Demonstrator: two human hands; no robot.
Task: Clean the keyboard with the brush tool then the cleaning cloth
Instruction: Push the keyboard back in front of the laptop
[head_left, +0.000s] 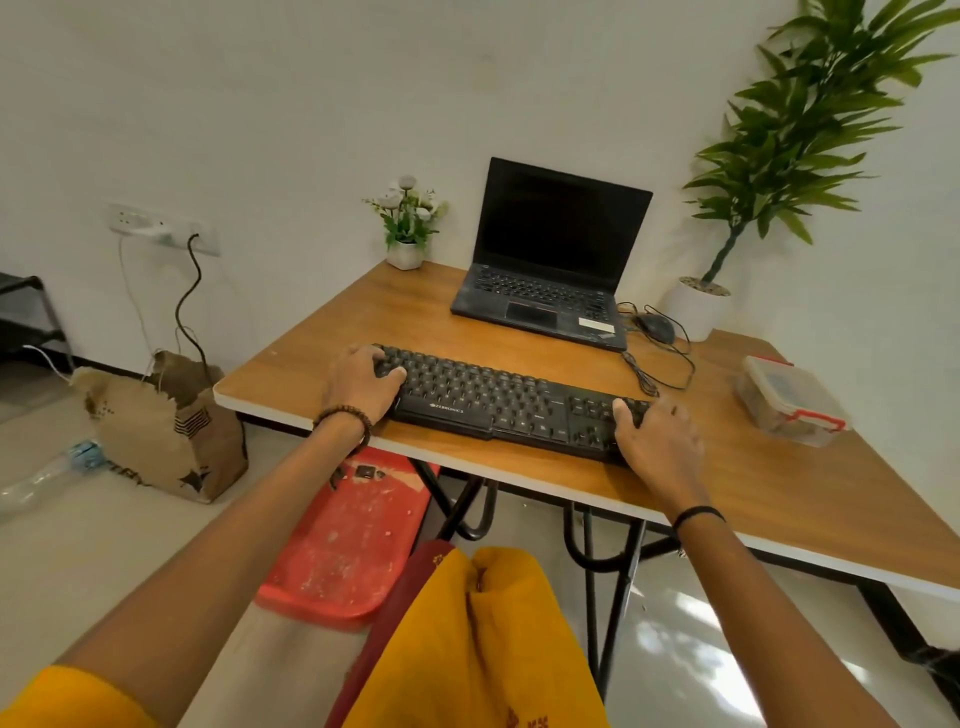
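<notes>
left hand (363, 382) grips keyboard (498, 402) left end | right hand (657, 441) grips right end | both ends covered by hands

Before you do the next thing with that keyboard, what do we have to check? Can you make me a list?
1. Hands on the keyboard: left hand holds its left end, right hand its right end. Ok.
2. Keyboard lying on the table: ok.
3. Brush in sight: not ok, none shows.
4. Cloth in sight: not ok, none shows.
5. What the lidded box holds: cannot tell.
6. Laptop apart from the keyboard: ok.
</notes>
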